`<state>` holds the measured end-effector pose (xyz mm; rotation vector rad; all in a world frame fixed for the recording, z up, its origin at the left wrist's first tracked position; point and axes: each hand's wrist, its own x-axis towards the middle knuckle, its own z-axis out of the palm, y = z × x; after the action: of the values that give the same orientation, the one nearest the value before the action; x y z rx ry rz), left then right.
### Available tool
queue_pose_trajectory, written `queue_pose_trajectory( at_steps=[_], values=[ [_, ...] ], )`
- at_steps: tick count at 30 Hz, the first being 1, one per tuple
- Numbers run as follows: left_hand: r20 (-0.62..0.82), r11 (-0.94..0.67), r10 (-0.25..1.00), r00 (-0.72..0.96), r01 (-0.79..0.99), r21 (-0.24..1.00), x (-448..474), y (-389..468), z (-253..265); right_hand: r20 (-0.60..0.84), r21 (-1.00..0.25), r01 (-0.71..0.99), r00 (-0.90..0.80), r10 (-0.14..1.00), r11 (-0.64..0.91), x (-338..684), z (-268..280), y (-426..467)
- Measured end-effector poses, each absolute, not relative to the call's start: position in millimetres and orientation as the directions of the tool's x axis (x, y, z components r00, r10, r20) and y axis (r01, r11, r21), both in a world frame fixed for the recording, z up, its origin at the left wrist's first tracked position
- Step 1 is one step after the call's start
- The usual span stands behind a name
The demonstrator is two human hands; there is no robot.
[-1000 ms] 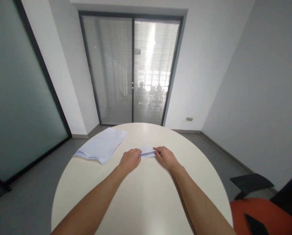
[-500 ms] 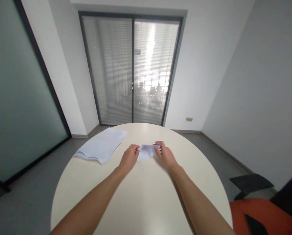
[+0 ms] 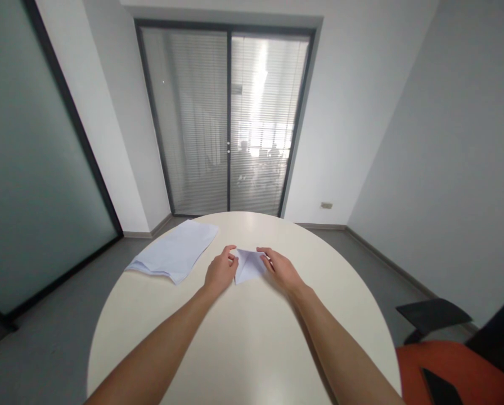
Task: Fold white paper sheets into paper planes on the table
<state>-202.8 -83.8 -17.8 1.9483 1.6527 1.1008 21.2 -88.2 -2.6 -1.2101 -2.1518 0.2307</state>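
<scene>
A small folded paper (image 3: 248, 268) sits between your hands near the far side of a round white table (image 3: 243, 349), its creased faces meeting along a faint ridge and one corner pointing back toward you. Your left hand (image 3: 221, 273) is at its left edge, thumb and fingers bent and slightly parted; your right hand (image 3: 284, 271) curves about the right edge, fingers reaching over toward the top. Whether either hand truly pinches the paper, you cannot tell at this size. Working such a small piece well probably calls for a light, even hold on both sides: line up the edges before pressing, steady one side against the tabletop, and run a fingertip along each crease from the middle outward, since a hard tug could tear or skew it. To your left, well apart from your hands, larger white sheets (image 3: 176, 247) lie loosely stacked near the table's rim, their near edges slightly uneven. Beyond stands a dark-framed glass door (image 3: 188, 124) with blinds; a small plate (image 3: 326, 205) shows low on the wall beside it, and an orange chair (image 3: 450, 365) is at your right. No brand, label or writing can be read on any of them.
</scene>
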Motion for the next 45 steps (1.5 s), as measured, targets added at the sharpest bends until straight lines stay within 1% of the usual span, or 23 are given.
queue_pose_trajectory(
  at_steps=[3,8,11,14,17,20,23,26,29,32,36,38,42,45],
  values=[
    [0.310,-0.183,0.950,-0.039,0.732,0.656,-206,-83,-17,0.431,-0.389,0.702,-0.434,0.791,0.597,17,-2,-91],
    [0.330,-0.111,0.939,-0.099,0.820,0.561,-208,-82,-16,0.396,-0.322,0.669,-0.547,0.737,0.670,9,1,-96],
    [0.352,-0.111,0.931,-0.096,0.844,0.524,-209,-81,-17,0.368,-0.302,0.659,-0.586,0.722,0.689,6,0,-98],
    [0.394,-0.156,0.916,-0.069,0.844,0.513,-209,-79,-20,0.335,-0.284,0.647,-0.625,0.706,0.708,5,-1,-99],
    [0.451,-0.264,0.892,0.020,0.834,0.485,-208,-78,-25,0.314,-0.277,0.616,-0.667,0.675,0.737,4,0,-102],
    [0.455,-0.413,0.871,0.183,0.774,0.480,-207,-79,-29,0.319,-0.276,0.597,-0.682,0.658,0.753,2,4,-106],
    [0.414,-0.491,0.856,0.309,0.739,0.462,-205,-82,-30,0.303,-0.299,0.610,-0.668,0.680,0.733,2,7,-107],
    [0.388,-0.556,0.822,0.417,0.734,0.390,-204,-88,-28,0.288,-0.337,0.633,-0.636,0.716,0.697,6,3,-102],
    [0.375,-0.603,0.791,0.484,0.719,0.345,-203,-93,-24,0.323,-0.357,0.669,-0.567,0.758,0.653,12,-5,-95],
    [0.354,-0.603,0.795,0.492,0.707,0.369,-202,-97,-21,0.320,-0.346,0.689,-0.551,0.770,0.637,17,-12,-92],
    [0.346,-0.620,0.784,0.515,0.651,0.438,-202,-100,-21,0.156,-0.334,0.746,-0.559,0.815,0.576,21,-15,-92],
    [0.346,-0.633,0.774,0.531,0.620,0.464,-203,-100,-21,0.103,-0.339,0.762,-0.553,0.827,0.552,21,-15,-92],
    [0.332,-0.634,0.770,0.545,0.595,0.494,-204,-101,-20,0.101,-0.354,0.772,-0.530,0.842,0.529,20,-14,-92],
    [0.321,-0.633,0.771,0.550,0.607,0.480,-205,-101,-18,0.103,-0.344,0.790,-0.506,0.856,0.508,18,-15,-92]
  ],
)
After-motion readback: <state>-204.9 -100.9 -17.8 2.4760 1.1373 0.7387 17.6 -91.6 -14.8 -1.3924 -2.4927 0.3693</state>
